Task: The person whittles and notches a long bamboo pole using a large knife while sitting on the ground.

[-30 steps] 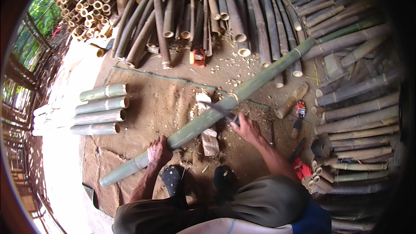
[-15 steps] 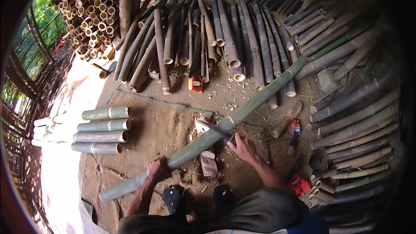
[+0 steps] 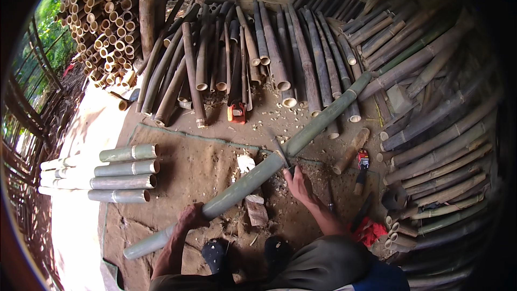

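A long green bamboo pole (image 3: 245, 186) slants from the lower left up to the far right in front of me. My left hand (image 3: 194, 215) is closed around its near part. In my right hand (image 3: 298, 184) is a long-bladed knife (image 3: 280, 152), gripped by its dark handle. The blade crosses the pole near its middle, at about the pole's ring, its tip pointing away from me. Beneath the pole lies a split wooden block (image 3: 256, 211), pale and chipped, partly hidden by it.
Several cut bamboo lengths (image 3: 125, 168) lie at left on a brown mat (image 3: 161, 183). Bamboo poles (image 3: 280, 70) rest at the back, others (image 3: 431, 156) at right. An orange tool (image 3: 236, 112), a red-and-black tool (image 3: 362, 164) and a red cloth (image 3: 370, 231) lie on the ground.
The knife in my right hand has swung so its tip points farther away instead of leftward. My left hand still grips the bamboo pole. The whole view has shifted slightly.
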`<state>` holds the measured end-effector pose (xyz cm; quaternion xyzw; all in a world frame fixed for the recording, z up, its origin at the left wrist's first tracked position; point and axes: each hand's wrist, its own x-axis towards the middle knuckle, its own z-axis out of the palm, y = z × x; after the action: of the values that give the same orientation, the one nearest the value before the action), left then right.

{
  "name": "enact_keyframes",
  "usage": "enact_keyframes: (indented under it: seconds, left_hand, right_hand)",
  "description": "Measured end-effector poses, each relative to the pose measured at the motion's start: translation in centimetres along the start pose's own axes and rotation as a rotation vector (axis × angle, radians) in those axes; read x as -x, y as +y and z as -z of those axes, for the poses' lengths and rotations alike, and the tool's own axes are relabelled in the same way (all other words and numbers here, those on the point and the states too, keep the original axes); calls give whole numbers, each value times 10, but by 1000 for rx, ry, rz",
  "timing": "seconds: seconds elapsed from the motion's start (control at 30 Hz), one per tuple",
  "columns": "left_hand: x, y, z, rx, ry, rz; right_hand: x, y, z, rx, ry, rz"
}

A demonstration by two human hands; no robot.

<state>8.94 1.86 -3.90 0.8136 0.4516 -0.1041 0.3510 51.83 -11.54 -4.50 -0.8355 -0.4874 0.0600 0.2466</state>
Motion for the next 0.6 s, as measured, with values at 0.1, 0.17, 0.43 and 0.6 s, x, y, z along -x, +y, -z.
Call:
enact_keyframes:
  seconds: [0.1,0.17,0.43,0.6]
  left_hand:
    - [-7,-13,1,9,22,-61]
    - [-13,-18,-2,22,10,-92]
    - [-26,-22,4,14,-144,-52]
    - [-9,-33,17,66,-52,-74]
  right_hand:
    - [-1,1,1,58,-38,61]
    - [-8,4,-1,30,75,-127]
    - [-8,6,4,59,52,-116]
    - [-7,-17,11,41,-98,199]
